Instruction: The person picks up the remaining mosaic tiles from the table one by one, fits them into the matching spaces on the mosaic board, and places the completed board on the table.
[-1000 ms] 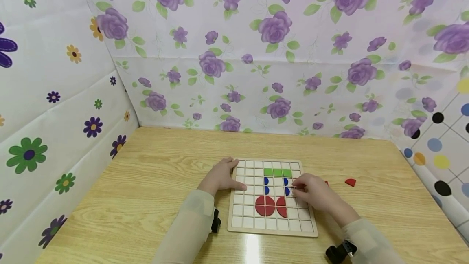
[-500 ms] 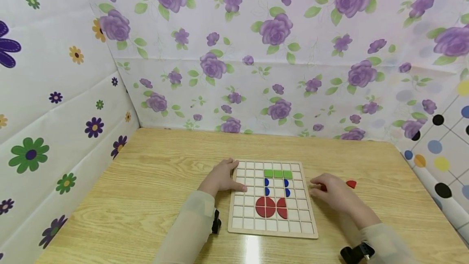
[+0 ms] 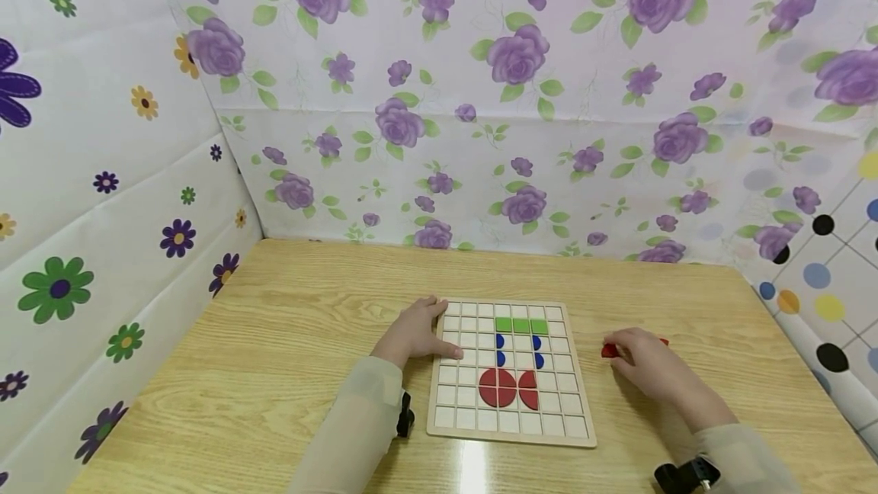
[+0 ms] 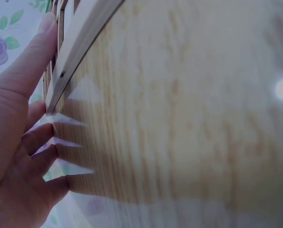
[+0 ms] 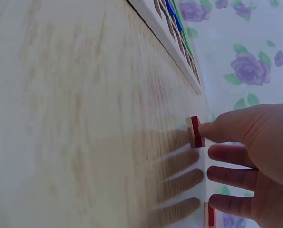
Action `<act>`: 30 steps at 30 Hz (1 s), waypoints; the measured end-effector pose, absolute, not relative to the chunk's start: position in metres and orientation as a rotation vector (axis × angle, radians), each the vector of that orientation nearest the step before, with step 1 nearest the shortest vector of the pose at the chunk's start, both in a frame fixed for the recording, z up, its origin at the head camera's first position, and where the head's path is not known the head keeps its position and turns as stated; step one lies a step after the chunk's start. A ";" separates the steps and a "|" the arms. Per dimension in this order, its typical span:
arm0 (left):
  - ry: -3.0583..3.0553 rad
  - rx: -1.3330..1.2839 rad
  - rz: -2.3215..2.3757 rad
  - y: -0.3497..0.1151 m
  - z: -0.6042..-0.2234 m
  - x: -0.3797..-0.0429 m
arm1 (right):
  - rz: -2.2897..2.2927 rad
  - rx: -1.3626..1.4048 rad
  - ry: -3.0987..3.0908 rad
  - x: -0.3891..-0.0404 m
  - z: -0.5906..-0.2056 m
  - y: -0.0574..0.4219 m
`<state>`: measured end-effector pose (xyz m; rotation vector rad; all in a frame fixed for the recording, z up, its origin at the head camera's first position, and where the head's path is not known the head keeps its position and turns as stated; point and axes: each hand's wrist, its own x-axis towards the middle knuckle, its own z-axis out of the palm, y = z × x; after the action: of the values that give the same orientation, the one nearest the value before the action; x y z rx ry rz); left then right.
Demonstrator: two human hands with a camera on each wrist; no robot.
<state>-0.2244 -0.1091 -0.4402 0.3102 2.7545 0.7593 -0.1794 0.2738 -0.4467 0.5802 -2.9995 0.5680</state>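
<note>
A square wooden grid board (image 3: 469, 433) lies on the table, with green square pieces (image 3: 521, 325), blue half-round pieces (image 3: 500, 359) and red quarter-circle pieces (image 3: 497, 387) in its cells. My left hand (image 3: 411, 335) rests at the board's left edge, fingers spread, its thumb lying over the rim. To the right of the board, my right hand (image 3: 648, 364) has thumb and forefinger at a small red wooden piece (image 3: 609, 351). In the right wrist view the thumb touches that red piece (image 5: 197, 132); the forefinger is hidden and the other fingers are relaxed.
Another red piece (image 3: 664, 341) lies behind my right hand, mostly hidden. The wooden table (image 3: 309, 303) meets flowered cloth walls (image 3: 453, 136) at the back and left, and a dotted cloth (image 3: 823, 273) stands at the right.
My right hand has moved from over the board's right side to the table right of it, at the loose red piece. My left hand and the pieces on the board have stayed put.
</note>
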 end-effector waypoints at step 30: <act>2.752 0.306 0.744 -0.109 -0.439 -0.224 | 0.673 0.448 -3.113 -0.182 -0.447 0.278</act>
<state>-0.2242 -0.1089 -0.4387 0.3065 2.7519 0.7436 -0.1817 0.2776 -0.4472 0.4485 -3.1133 0.6729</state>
